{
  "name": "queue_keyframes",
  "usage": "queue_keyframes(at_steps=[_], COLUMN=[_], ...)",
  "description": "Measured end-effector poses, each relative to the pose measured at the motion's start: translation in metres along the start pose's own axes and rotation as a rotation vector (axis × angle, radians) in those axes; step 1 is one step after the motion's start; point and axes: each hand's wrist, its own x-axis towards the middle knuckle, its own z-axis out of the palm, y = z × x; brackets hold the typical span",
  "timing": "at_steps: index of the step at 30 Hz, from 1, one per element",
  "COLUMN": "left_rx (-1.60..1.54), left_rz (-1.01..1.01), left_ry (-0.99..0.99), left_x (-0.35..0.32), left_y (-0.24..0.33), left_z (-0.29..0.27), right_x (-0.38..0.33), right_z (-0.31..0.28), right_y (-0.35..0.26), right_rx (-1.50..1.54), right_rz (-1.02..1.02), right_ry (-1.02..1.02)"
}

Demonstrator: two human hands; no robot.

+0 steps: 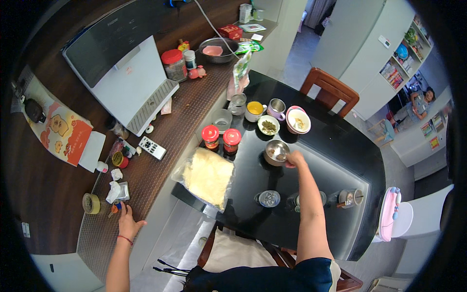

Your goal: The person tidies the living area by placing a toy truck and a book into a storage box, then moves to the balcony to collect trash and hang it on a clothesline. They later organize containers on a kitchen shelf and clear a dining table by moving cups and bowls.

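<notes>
My right hand (294, 159) reaches across the black table and grips the near right side of a small steel bowl (276, 154). A little of something brownish lies inside it; my fingers partly hide its side. My left hand (128, 225) is over the brown sideboard ledge, thumb stretched out and fingers extended. Its fingertips are beside or touching a small blue and orange item (116, 207), too small to name. Close to them are a silver box-like thing (124, 191), a crumpled white tissue (114, 191) and a roll of tape (91, 203).
Around the steel bowl stand a dish of green bits (268, 125), a yellow-filled mug (254, 111), a white bowl (298, 120) and red-lidded jars (232, 137). A bag of pale yellow food (208, 176) lies at the table's left edge. Glasses (269, 198) stand nearer me. A person sits far right.
</notes>
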Motion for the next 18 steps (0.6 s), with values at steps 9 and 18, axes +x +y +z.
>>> queue_keyframes(at_steps=[9, 18], left_rx=[0.03, 0.06], left_rz=[0.03, 0.011], left_ry=[0.001, -0.006], left_x=[0.007, 0.002], left_y=[0.005, 0.001], left_z=[0.0, 0.002], right_x=[0.056, 0.032], right_z=[-0.118, -0.136], right_y=[0.242, 0.31], right_rx=[0.569, 0.978], right_rz=[0.362, 0.558], right_ry=[0.393, 0.583])
